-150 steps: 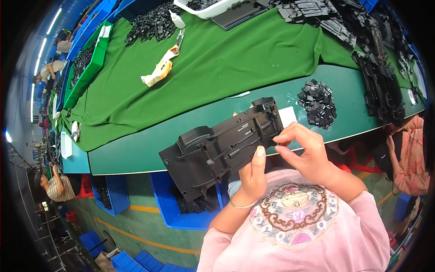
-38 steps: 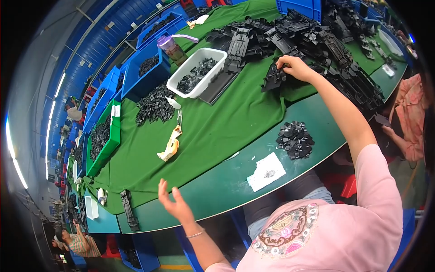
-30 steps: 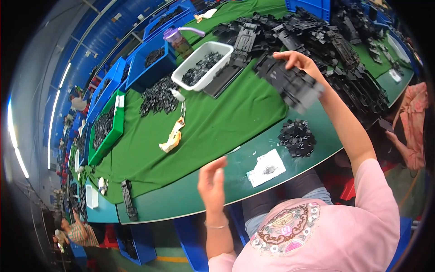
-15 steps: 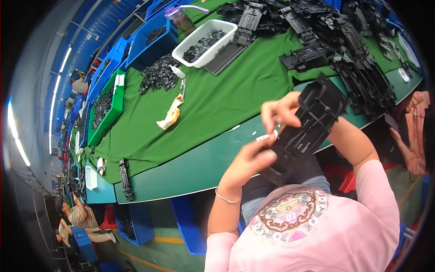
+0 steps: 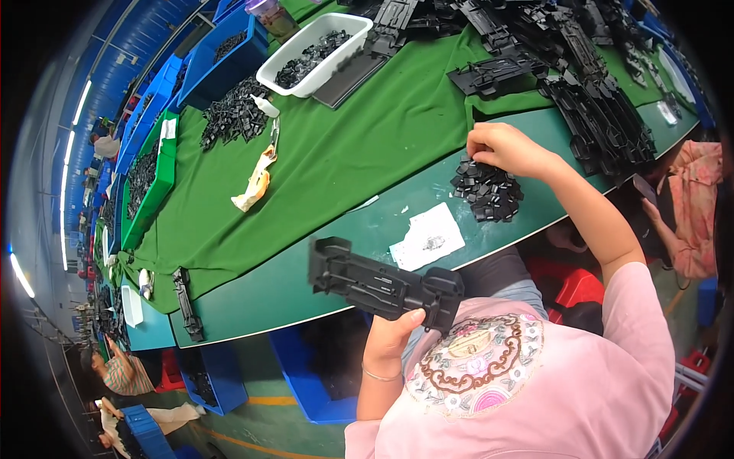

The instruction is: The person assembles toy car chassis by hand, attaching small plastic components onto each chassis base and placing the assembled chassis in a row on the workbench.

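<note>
My left hand (image 5: 391, 336) is closed around one end of a long black plastic housing (image 5: 375, 284), its thumb lying over the part. The housing is held in the air in front of my body, close to the table's front edge. Further right, my right hand (image 5: 508, 149) is at the upper edge of a pile of small black plastic pieces (image 5: 489, 195). Its fingers are pinched together there, and whatever sits between the fingertips is too small to make out. Between the hands, a white paper sheet (image 5: 432, 237) with a dark smudge lies on the table.
Stacked black housings (image 5: 600, 115) fill the table's right side. On the green cloth (image 5: 359, 145) are a white tray (image 5: 264, 75) of small parts, a loose parts heap (image 5: 233, 115) and a small white bottle (image 5: 265, 105). Blue and green bins (image 5: 160, 183) stand left. A co-worker's arm (image 5: 673, 237) shows at right.
My right hand has left the housing and moved to the small-piece pile. The left hand has carried the housing left and down, turning it, which uncovers the pile and paper. The view has shifted slightly.
</note>
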Motion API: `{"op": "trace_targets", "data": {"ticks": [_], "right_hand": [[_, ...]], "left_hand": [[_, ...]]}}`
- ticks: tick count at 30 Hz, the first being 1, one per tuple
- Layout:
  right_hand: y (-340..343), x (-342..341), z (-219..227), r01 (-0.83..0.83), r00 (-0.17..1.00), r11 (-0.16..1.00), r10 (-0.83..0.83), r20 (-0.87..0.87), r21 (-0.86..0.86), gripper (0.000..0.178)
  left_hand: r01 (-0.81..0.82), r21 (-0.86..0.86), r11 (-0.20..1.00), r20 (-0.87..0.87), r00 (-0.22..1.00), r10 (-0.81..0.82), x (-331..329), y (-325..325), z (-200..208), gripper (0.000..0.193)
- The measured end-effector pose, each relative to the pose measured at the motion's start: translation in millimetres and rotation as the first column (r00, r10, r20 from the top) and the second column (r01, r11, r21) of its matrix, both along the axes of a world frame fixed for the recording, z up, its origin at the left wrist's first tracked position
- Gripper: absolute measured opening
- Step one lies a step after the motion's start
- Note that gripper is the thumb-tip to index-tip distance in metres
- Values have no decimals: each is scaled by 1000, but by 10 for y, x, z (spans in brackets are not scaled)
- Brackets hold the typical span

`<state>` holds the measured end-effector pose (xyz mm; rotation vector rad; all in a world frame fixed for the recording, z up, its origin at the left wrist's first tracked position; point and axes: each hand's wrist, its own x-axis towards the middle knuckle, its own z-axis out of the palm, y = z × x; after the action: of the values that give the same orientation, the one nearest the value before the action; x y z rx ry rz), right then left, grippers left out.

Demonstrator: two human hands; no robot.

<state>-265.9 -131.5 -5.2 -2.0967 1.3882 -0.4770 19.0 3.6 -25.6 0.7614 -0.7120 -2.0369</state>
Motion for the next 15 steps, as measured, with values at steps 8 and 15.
{"op": "trace_targets", "data": {"ticks": [8,15], "right_hand": [[-87,182,47,-26,976,991,-3,-219,-130,14],[219,323,151,79,801,955,-232,552,288,6]], "left_hand": [[-222,-149,964,222,942,251,28,-11,9,38],[-461,-131,878,244,843,479,148,21,-53,34]]}}
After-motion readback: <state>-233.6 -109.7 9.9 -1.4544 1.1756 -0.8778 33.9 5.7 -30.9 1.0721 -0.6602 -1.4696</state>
